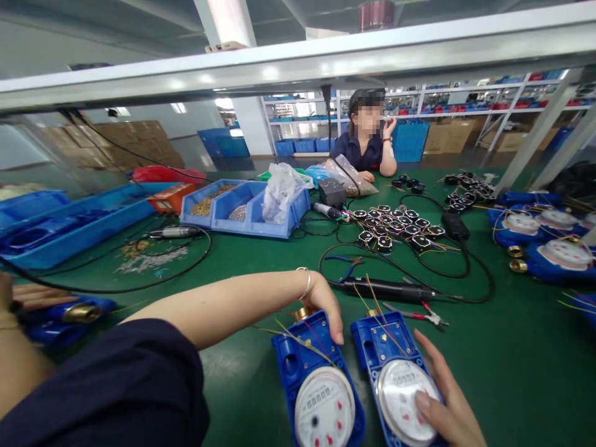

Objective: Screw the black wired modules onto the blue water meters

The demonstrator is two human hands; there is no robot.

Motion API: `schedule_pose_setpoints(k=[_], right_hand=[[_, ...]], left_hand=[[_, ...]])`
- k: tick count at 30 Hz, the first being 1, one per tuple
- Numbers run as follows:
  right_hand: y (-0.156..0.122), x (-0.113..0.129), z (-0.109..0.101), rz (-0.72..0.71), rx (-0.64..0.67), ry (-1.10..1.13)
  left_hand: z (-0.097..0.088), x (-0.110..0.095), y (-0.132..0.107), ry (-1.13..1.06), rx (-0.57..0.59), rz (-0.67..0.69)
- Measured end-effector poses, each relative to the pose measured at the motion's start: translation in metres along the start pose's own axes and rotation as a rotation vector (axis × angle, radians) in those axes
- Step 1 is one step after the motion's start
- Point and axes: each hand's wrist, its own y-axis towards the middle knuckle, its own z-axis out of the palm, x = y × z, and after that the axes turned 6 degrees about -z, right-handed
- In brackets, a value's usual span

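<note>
Seemingly for steadiness, the right hand (447,405) clasps a blue plastic meter (382,349), thumb on white dial (395,405). The left hand (325,303) curls over a twin meter (302,365), grip unclear.

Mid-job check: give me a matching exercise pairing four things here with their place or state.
1. right meter of the front pair
2. blue-handled pliers
3. red-handled cutters
4. orange box

A. just beyond the long black tool
B. at the left end of the three-bin tray
C. touched by the right hand
D. just nearer than the long black tool

Pairs: 1-C, 2-A, 3-D, 4-B
</note>
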Motion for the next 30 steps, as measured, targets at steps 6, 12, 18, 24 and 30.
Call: schedule_pose_setpoints(k=[6,12,18,24,30], right_hand=[[-0.004,-0.004,0.001,-0.097,-0.026,-0.165],[-0.006,0.000,0.007,-0.031,-0.066,-0.030],[-0.005,-0.001,0.007,-0.004,-0.044,0.174],[-0.002,-0.007,0.003,-0.090,-0.023,0.181],[-0.002,-0.007,0.004,-0.217,-0.027,-0.056]], left_hand=[[0.006,-0.025,0.026,0.318,0.361,-0.262],[0.003,-0.055,-0.023,0.243,-0.186,0.082],[0.080,0.026,-0.078,-0.201,-1.181,0.351],[0.143,0.068,-0.057,-0.680,-0.963,0.384],[0.150,0.040,-0.058,-0.851,-0.746,0.480]])
